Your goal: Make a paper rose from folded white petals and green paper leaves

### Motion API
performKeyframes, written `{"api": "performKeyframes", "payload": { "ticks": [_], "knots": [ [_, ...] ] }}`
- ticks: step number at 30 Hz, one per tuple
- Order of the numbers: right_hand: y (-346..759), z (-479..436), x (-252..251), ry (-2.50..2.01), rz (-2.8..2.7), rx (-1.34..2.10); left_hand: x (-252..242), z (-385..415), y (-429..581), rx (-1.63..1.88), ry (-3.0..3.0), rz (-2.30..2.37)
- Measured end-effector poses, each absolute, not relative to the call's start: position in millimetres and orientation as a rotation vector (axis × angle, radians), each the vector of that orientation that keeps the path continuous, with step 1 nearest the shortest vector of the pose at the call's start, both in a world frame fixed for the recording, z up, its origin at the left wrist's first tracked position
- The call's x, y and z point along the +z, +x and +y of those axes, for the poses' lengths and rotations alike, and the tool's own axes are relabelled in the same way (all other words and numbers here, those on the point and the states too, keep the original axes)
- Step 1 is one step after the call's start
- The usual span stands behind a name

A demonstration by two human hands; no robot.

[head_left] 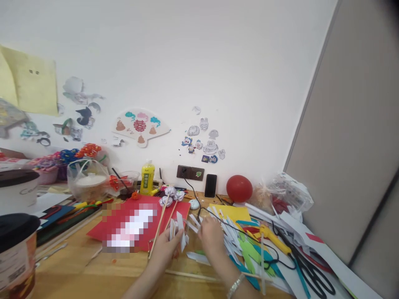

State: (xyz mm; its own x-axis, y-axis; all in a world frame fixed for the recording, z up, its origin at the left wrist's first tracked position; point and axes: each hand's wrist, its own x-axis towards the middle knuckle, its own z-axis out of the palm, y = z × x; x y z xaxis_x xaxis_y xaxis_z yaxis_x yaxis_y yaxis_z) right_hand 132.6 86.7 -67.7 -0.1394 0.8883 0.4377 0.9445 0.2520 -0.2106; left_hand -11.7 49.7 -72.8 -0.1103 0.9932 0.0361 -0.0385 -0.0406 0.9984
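Observation:
My left hand point(168, 246) is closed around several white paper strips point(180, 222), which stick up between thumb and fingers. Close beside it, my right hand point(212, 236) is pinched on a narrow white paper strip point(193, 228); its fingertips are partly hidden. Beyond my right hand lies a loose pile of white paper strips point(229, 232). White paper flowers on wooden sticks point(162, 214) rest on a red sheet point(137, 206), part of which is blurred out. Another white strip point(198, 258) lies on the table below my hands.
A yellow glue gun point(276, 238) with a black cable and black-handled scissors point(311, 270) lie at right among coloured paper. Along the wall stand a yellow bottle point(147, 177), a phone point(210, 185) and a red balloon point(239, 188). Lidded cups point(17, 253) stand at left.

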Motion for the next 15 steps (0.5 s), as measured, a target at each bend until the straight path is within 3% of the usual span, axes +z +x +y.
{"api": "performKeyframes", "payload": {
  "ticks": [15],
  "knots": [
    [143.2, 11.9, -83.2, -1.007, -1.894, -0.193, -65.6, 29.4, 5.4, 1.316, 1.259, 0.937]
  ]
}}
